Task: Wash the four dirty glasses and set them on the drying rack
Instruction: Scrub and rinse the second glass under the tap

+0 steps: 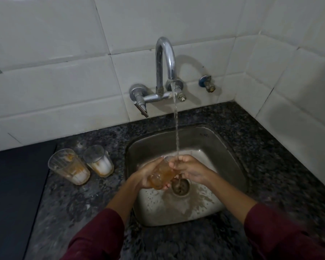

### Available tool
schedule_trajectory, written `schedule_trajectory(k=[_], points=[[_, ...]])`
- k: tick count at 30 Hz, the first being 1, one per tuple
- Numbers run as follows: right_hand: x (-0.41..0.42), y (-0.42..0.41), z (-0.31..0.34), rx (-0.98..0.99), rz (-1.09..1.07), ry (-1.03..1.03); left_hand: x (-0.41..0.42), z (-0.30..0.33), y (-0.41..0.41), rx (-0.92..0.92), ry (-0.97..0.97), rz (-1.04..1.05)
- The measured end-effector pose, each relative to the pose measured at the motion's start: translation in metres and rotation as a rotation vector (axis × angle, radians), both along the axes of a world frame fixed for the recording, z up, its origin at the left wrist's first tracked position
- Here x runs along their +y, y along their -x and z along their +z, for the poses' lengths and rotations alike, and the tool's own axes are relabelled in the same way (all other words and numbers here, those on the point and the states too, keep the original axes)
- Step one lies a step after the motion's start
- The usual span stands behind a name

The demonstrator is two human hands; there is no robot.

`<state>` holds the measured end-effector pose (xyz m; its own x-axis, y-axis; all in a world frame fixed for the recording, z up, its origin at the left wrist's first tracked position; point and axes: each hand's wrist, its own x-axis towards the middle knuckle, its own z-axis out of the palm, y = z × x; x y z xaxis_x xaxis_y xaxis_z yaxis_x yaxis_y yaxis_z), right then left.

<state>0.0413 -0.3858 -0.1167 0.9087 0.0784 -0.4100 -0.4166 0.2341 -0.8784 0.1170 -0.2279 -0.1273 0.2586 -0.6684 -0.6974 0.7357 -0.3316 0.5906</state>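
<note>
Over the steel sink [225, 147] I hold a clear glass [162, 174] with orange-brown residue, tilted, its rim up towards the water stream [176, 132]. My left hand [146, 175] wraps its body from below and the left. My right hand [190, 170] grips it at the rim, fingers in the running water. On the counter left of the sink stand two dirty glasses upright: one [69, 167] nearer the left, one [99, 161] beside it, both with white and orange dregs. No drying rack is in view.
A chrome wall tap [165, 62] runs above the sink, with a lever handle [141, 107] at its left and a small valve [207, 84] to its right. Dark granite counter [270, 156] surrounds the sink. A black flat surface [13, 194] lies at far left. Tiled walls close the back and right.
</note>
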Motion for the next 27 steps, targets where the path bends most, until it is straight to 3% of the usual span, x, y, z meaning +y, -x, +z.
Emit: schedule_trajectory(k=[7, 11, 14, 20, 27], points=[[0.002, 0.007, -0.008, 0.026, -0.089, 0.005, -0.004, -0.006, 0.004, 0.032, -0.031, 0.027], [-0.001, 0.004, -0.009, -0.006, -0.134, 0.004, -0.006, -0.002, 0.005, 0.083, 0.077, 0.069], [-0.005, 0.002, -0.001, -0.155, -0.154, 0.079, -0.005, -0.001, 0.004, 0.017, 0.197, 0.034], [-0.010, -0.005, 0.034, -0.427, -0.089, 0.417, -0.010, 0.022, 0.008, -0.286, 0.322, 0.114], [-0.004, -0.010, 0.057, -0.515, -0.188, 0.903, -0.031, 0.027, 0.008, -0.905, 0.162, 0.252]])
